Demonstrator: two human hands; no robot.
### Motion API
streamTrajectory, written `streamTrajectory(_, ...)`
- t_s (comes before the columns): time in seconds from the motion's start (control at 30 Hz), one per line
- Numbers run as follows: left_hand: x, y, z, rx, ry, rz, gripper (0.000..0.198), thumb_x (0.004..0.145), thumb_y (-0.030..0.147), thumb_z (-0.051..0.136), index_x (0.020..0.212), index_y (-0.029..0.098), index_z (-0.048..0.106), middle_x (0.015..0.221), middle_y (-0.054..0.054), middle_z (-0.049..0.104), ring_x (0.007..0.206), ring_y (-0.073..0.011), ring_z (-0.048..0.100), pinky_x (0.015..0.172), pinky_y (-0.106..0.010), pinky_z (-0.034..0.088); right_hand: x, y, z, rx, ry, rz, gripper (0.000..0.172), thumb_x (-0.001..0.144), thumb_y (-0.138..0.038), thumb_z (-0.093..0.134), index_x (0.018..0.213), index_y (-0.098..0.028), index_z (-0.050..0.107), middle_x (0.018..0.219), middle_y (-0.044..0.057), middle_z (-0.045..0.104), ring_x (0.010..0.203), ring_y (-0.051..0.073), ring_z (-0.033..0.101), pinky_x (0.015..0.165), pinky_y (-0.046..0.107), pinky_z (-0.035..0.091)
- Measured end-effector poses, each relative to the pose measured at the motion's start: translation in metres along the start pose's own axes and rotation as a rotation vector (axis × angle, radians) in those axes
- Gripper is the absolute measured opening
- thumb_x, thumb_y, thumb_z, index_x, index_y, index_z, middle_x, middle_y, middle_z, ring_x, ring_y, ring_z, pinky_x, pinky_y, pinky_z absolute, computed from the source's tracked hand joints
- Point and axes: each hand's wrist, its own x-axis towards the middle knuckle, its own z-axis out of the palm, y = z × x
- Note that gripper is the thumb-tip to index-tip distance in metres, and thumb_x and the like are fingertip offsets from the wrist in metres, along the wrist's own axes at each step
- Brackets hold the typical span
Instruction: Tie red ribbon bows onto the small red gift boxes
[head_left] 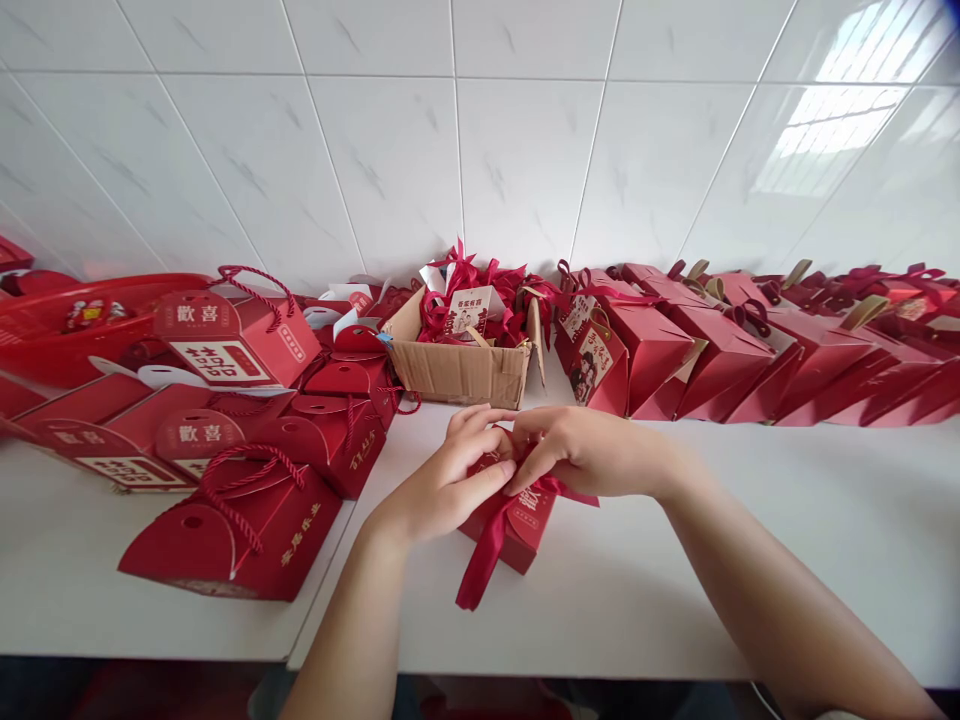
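A small red gift box [517, 525] lies on the white table [675, 560] in front of me. A dark red ribbon [484, 560] hangs from its top and trails toward the table's front edge. My left hand [442, 480] rests on the box's left side with fingers curled and pinched at the ribbon. My right hand [581, 450] comes in from the right, fingers closed on the ribbon at the box's top. The two hands meet over the box and hide its upper part.
A cardboard box [465, 370] of red ribbons and tags stands just behind my hands. Several red handled gift boxes [240, 340] lie stacked at the left, with a red basin [67, 330] behind. A row of red boxes [720, 360] lines the wall at right.
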Motion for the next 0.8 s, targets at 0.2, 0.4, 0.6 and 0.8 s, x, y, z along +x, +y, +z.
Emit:
streamTrajectory(0.2, -0.0053, -0.0011, -0.0078, 0.072, -0.030, 0.023, 0.003, 0.083, 0.025, 0.054, 0.084, 0.023, 0.055, 0.138, -0.004, 0.041, 0.139, -0.0241, 0.020, 0.113, -0.043, 0.027, -0.0010, 0.0006, -0.0012, -0.045, -0.008, -0.004, 0.047, 0.079, 0.003, 0.048, 0.101, -0.031, 0.073, 0.084, 0.003, 0.058, 0.072, 0.009, 0.053, 0.060, 0.021, 0.040)
streamTrajectory(0.4, -0.0066, 0.0034, -0.0084, 0.040, 0.015, 0.040, 0.003, 0.084, 0.023, 0.052, 0.081, 0.022, 0.053, 0.135, -0.004, 0.045, 0.134, -0.0232, 0.031, 0.108, -0.041, 0.033, -0.0013, 0.0003, -0.0006, -0.035, -0.017, 0.001, 0.045, 0.081, 0.001, 0.049, 0.102, -0.031, 0.073, 0.087, 0.003, 0.059, 0.074, 0.010, 0.054, 0.063, 0.022, 0.042)
streamTrajectory(0.6, -0.0048, 0.0017, -0.0051, 0.030, -0.021, 0.028, 0.010, 0.087, 0.028, 0.050, 0.078, 0.022, 0.052, 0.126, -0.006, 0.051, 0.139, -0.0228, 0.023, 0.109, -0.041, 0.032, -0.0005, 0.0009, -0.0002, -0.034, -0.024, 0.009, 0.045, 0.081, 0.001, 0.049, 0.101, -0.030, 0.073, 0.093, 0.004, 0.061, 0.080, 0.012, 0.057, 0.068, 0.023, 0.045)
streamTrajectory(0.8, -0.0047, -0.0006, -0.0062, 0.000, -0.013, -0.016, 0.020, 0.092, 0.035, 0.043, 0.080, 0.022, 0.054, 0.131, -0.005, 0.049, 0.140, -0.0208, 0.019, 0.112, -0.041, 0.028, -0.0014, 0.0014, -0.0001, -0.041, -0.027, 0.021, 0.046, 0.081, 0.002, 0.048, 0.102, -0.031, 0.073, 0.089, 0.003, 0.059, 0.078, 0.011, 0.055, 0.068, 0.023, 0.044)
